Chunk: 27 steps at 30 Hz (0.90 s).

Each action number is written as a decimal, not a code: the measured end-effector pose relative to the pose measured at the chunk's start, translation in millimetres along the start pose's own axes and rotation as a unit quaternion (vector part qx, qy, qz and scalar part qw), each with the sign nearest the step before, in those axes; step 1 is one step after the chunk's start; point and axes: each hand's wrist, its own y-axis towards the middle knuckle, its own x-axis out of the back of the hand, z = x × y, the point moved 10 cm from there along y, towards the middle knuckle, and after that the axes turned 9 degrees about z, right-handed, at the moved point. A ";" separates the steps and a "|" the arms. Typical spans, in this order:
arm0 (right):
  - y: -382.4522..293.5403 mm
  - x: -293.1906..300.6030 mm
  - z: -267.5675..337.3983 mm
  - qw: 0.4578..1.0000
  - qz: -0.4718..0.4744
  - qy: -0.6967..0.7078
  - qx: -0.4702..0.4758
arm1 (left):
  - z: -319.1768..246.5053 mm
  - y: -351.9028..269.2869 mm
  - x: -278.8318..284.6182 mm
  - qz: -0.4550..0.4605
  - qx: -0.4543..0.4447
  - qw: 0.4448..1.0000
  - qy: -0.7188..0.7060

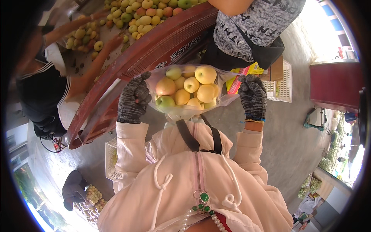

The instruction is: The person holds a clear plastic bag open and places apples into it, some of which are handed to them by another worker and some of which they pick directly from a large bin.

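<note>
A clear plastic bag (230, 100) hangs in front of my chest, its mouth spread wide. Inside lie several yellow apples (192, 84), one with a pink blush (165, 86) and a green one (165, 101) near the lower left. My left hand (134, 98), in a grey striped knit glove, pinches the bag's left edge. At the opposite edge my right hand (252, 97), gloved alike, grips the gathered plastic. The bag's underside is hidden from above.
Ahead stands a large red plastic bin (139, 58) with loose apples (146, 20) in it. One person (43, 95) reaches into it from the left; another (246, 34) stands ahead right. White crates (285, 84) and a green platform scale (314, 119) are on the right.
</note>
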 end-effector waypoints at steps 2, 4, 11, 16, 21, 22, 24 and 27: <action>-0.1 0.8 -3.7 1.000 0.004 0.015 -0.004 | -3.3 -4.6 8.9 0.005 -0.010 1.000 -0.001; 3.8 -4.3 -1.2 0.999 0.038 0.017 -0.008 | -1.8 -6.6 4.3 0.024 -0.013 0.999 -0.022; 13.1 -11.0 4.5 0.999 0.035 -0.012 0.021 | -5.0 -13.0 -9.7 0.023 -0.093 0.994 0.058; 13.6 -13.5 4.3 0.985 0.024 -0.166 0.043 | 1.2 -18.2 2.8 0.041 -0.046 0.997 0.036; 10.3 -16.2 0.4 0.985 0.016 -0.164 0.047 | 11.6 -14.8 4.6 0.015 -0.010 0.999 0.029; 9.5 -12.2 -3.4 0.988 0.016 -0.144 0.045 | 11.9 -14.8 1.9 0.018 -0.006 0.999 0.026; 9.2 -3.8 -10.5 0.994 0.017 -0.103 0.039 | 11.7 -14.3 -2.0 0.022 0.002 1.000 0.019; 6.8 -0.6 -20.3 0.998 0.027 -0.055 0.004 | 17.4 -14.9 -2.0 0.030 0.024 0.999 -0.012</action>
